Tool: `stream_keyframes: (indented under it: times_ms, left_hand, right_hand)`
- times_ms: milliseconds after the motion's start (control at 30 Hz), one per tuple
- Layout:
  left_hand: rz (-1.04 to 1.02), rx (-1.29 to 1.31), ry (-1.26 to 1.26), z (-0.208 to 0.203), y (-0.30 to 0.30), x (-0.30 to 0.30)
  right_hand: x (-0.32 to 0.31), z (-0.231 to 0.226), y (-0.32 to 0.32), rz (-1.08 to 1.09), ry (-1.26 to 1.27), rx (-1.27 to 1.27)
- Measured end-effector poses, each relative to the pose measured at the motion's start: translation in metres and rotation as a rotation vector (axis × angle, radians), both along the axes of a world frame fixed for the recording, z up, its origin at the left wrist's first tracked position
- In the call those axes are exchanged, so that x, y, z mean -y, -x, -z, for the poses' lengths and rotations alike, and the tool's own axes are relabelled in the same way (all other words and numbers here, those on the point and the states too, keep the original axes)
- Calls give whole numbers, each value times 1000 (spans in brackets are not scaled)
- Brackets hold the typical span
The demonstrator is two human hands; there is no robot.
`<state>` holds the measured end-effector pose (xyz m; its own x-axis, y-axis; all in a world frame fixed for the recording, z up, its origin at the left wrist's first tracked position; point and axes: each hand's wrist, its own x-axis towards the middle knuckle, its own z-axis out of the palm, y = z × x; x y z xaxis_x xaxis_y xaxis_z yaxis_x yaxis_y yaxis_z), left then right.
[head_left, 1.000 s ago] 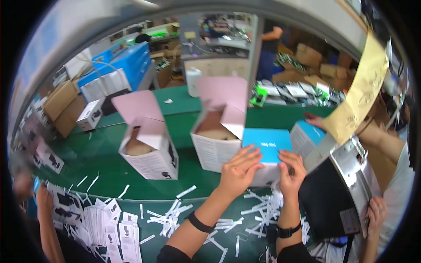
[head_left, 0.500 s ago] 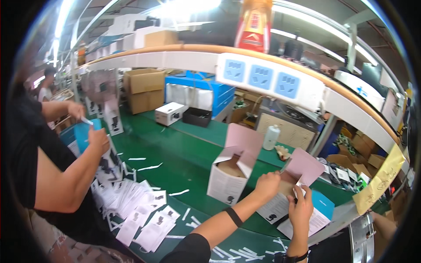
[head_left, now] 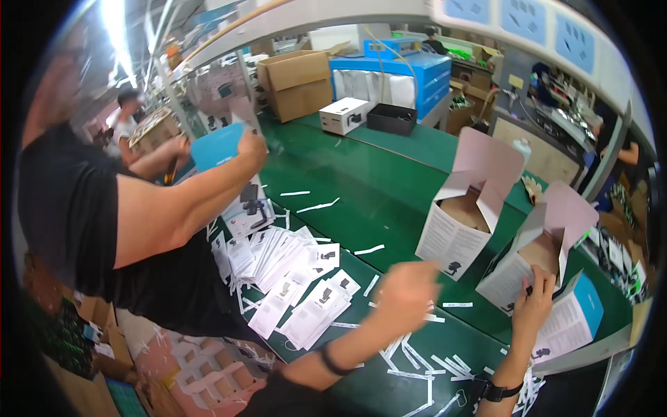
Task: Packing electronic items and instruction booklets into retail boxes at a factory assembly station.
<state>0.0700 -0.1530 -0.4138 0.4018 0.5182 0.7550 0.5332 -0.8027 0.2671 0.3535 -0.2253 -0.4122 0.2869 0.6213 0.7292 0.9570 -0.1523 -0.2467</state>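
Observation:
My right hand (head_left: 533, 300) grips the near side of an open white carton (head_left: 501, 286), its fingers curled at the upper edge. The carton stands upright with its pinkish lid raised and brown card showing inside. My left hand (head_left: 408, 297) hovers over the table, apart from the cartons; motion smears its fingers. A second open white carton (head_left: 450, 240) stands just beyond it, to the left of the held one. Beside my right hand rests a white and blue printed carton (head_left: 573, 313), apparently flat. Stacks of white printed leaflets (head_left: 316, 313) lie to the left of my left hand.
Paper strips (head_left: 410, 361) litter the green table (head_left: 361, 191). At left, a co-worker's hands (head_left: 251, 147) hold a blue card piece (head_left: 215, 146). Farther back are a brown carton (head_left: 295, 87), a small white box (head_left: 344, 116), a black tray (head_left: 391, 119) and a white bottle (head_left: 521, 149).
My left hand has left the carton and moved left, toward the leaflets. My right hand stays on the carton. The view has turned left and down. The co-worker's blue piece is held differently.

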Motion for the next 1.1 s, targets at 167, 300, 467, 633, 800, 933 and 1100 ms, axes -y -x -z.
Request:
stream_keyframes:
  times_ms: [167,300,467,633,800,933,1100]
  left_hand:
    - [-575,-486,535,96,174,9]
    - [-680,-392,776,103,224,5]
    - [-435,-551,371,16,168,-8]
    - [232,437,705,-97,29,14]
    - [493,492,122,-136,-158,-5]
    - [305,204,-219,-135,-231,-28]
    - [116,-22,-90,-127,-240,-29]
  right_hand:
    - [0,0,4,31,-7,-44]
    - [7,-4,-6,-89,9,-73]
    - [30,-18,-12,62,-67,-107]
    - [31,-27,-12,65,-214,-97]
    - [39,-29,-18,107,-209,-170]
    - [45,-25,-26,67,-145,-196]
    - [47,-33,-36,63,-163,-232]
